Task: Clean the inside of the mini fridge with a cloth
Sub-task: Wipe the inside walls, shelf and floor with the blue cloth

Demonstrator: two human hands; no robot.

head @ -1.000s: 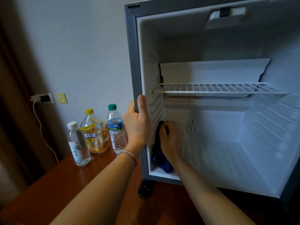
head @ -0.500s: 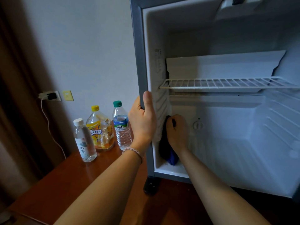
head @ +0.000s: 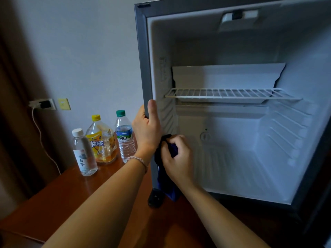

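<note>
Left hand: fingers grip the mini fridge frame edge.
Right hand: fingers clutch the dark blue cloth at the inner left wall.

Both arms reach forward, each hand gripping.

The left hand clasps the front left edge of the mini fridge, thumb pointing up along it, fingers wrapped behind; a braided bracelet circles that wrist. Just beside it, the right hand has its fingers curled round a dark blue cloth, knuckles toward the camera, forearm angling in from lower right.
</note>
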